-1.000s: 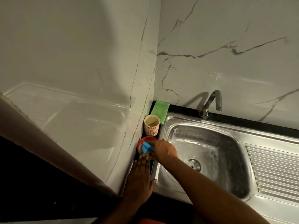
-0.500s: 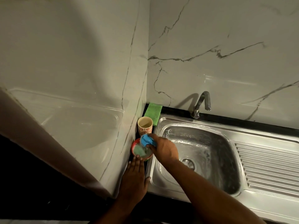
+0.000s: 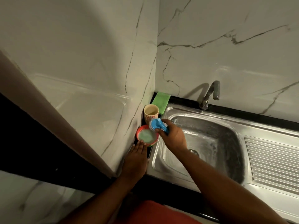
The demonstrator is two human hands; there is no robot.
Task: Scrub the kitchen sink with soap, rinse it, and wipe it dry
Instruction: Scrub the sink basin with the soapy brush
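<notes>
Stainless steel sink basin [image 3: 202,114], soap-filmed, lies immediately right of your right hand [image 3: 174,136]. That nearer hand grips the blue-handled round scrubber [image 3: 157,126], over the far rim of the red round soap tub [image 3: 138,129]. Your left hand [image 3: 137,160] lies flat, fingertips touching the tub.

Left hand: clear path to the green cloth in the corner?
Probably not directly: the soap dish, the cup and the right hand with the scrubber sit between the left hand and the green cloth.
</notes>
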